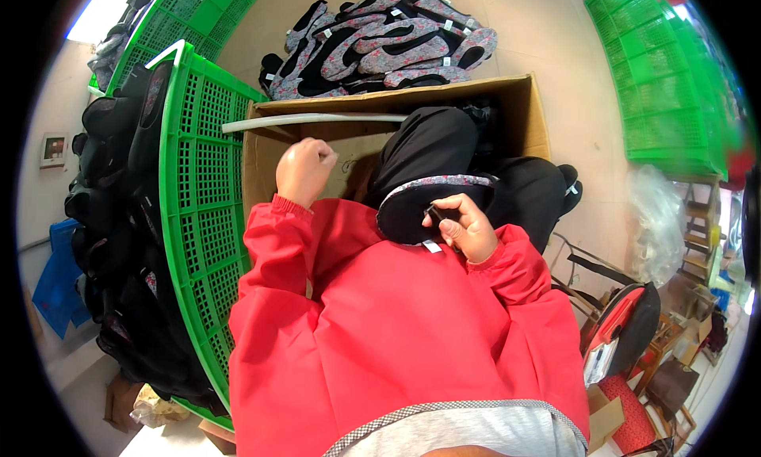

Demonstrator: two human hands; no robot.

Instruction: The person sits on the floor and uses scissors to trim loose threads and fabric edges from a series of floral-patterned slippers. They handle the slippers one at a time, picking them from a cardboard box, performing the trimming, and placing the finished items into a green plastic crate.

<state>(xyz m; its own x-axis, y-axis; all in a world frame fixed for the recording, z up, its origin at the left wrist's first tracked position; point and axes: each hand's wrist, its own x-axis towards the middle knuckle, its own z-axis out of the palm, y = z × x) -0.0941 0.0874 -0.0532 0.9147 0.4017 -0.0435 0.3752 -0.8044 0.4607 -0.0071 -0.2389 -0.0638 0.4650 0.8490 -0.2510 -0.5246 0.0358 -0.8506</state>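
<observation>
My left hand point(307, 172) is raised beside the cardboard box, its fingers curled together; what lies between them, if anything, cannot be made out. On my lap rests a rounded black fabric piece point(406, 211) with a patterned grey-and-red edge and a white tag point(431, 246). Over its right part, my right hand point(468, 225) is closed on a small black object point(435, 214), pinched between thumb and fingers. Its exact kind is not clear. Beyond my knees, a heap of similar patterned fabric pieces point(404, 41) with black parts and white tags lies on the floor.
An open cardboard box point(527, 112) surrounds my legs, with a pale tube point(317, 118) across it. Close on my left stands a green crate point(202, 172); black fabric pieces point(119, 195) lie beyond it. More green crates point(658, 76) are at far right, near clear plastic point(656, 223).
</observation>
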